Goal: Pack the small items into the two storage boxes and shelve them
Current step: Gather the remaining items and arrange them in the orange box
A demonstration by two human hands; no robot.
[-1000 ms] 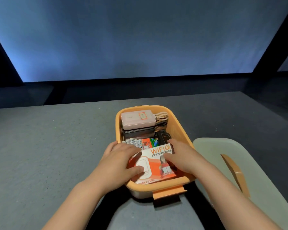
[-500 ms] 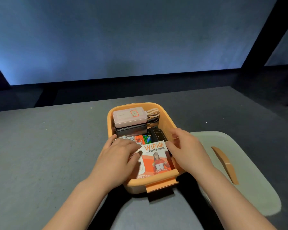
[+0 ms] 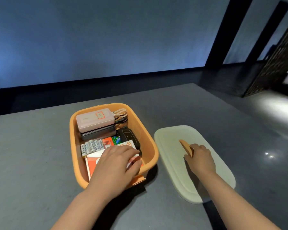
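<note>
Our right hand (image 3: 200,159) pinches the orange strap handle (image 3: 186,146) of the pale green plastic lid (image 3: 170,143), lying just right of the orange plastic storage box (image 3: 150,143). Our left hand (image 3: 117,161) presses flat on the orange-and-white card packet (image 3: 91,161) inside that box.

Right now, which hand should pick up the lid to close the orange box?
Probably the right hand. It already rests on the pale lid and its fingers touch the orange handle. The left hand is busy inside the orange box, pressing on the white-and-orange packet.
</note>
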